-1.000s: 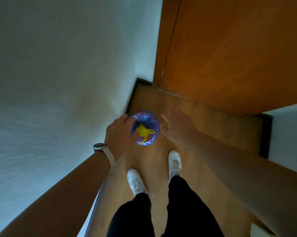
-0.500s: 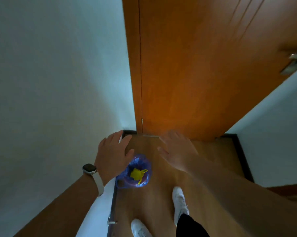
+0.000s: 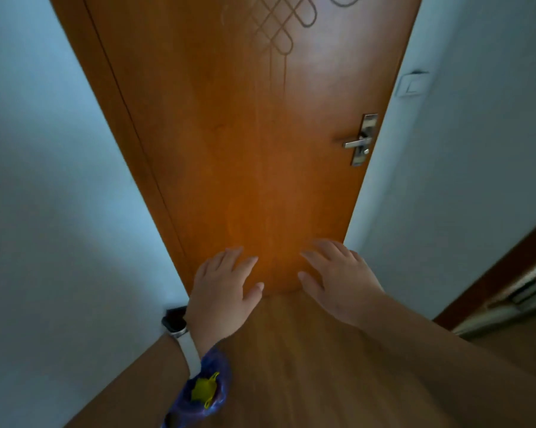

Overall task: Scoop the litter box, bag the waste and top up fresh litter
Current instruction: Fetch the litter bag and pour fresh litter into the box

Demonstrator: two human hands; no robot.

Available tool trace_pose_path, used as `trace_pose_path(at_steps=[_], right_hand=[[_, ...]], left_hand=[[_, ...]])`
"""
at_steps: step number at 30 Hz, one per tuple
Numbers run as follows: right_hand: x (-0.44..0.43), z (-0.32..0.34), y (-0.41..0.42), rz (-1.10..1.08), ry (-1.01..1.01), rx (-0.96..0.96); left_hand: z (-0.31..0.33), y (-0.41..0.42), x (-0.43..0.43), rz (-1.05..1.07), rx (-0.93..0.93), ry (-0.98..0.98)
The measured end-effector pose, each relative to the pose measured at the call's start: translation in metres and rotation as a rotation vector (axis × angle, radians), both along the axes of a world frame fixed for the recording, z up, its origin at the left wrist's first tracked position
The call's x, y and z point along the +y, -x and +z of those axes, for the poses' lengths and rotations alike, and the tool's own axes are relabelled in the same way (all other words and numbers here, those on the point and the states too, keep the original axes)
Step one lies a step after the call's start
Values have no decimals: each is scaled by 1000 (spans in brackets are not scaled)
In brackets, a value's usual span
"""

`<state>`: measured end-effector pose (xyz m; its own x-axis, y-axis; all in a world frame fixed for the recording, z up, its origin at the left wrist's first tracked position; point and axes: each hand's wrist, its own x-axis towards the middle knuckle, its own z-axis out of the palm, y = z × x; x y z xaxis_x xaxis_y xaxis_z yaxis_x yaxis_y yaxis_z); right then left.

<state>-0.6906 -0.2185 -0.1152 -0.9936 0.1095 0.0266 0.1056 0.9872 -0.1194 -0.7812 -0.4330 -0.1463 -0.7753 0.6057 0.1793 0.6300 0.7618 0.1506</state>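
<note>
Item one: left hand (image 3: 223,291), fingers straight and spread, holding nothing, raised in front of the lower part of the wooden door (image 3: 245,134); I cannot tell whether the fingertips touch the panel. White-strapped watch (image 3: 177,327) on that wrist. Item two: right hand (image 3: 337,282), likewise flat and empty, just beside the left hand and level with it. Item three: blue bag (image 3: 185,406), gathered and roundish with no clear long axis, its mouth turned up toward me and a yellow object (image 3: 203,390) showing inside. It sits low on the wooden floor (image 3: 306,366) by the left wall, partly under my left forearm, apart from both palms. Governing relation: the bag lies behind and below the hands, on the left side, so the left hand is much the nearer and would have to draw back and drop to reach it. Item four: door handle (image 3: 357,143), metal lever, above and to the right of the right hand, well apart from it. I judge bagging done, litter top-up pending.
</note>
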Motion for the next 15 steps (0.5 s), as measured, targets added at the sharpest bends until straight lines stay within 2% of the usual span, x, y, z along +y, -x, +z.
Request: trace_pose_path(at_steps=[15], right_hand=[[269, 31, -257, -522, 10, 65]], left_hand=[[30, -173, 338, -469, 30, -16]])
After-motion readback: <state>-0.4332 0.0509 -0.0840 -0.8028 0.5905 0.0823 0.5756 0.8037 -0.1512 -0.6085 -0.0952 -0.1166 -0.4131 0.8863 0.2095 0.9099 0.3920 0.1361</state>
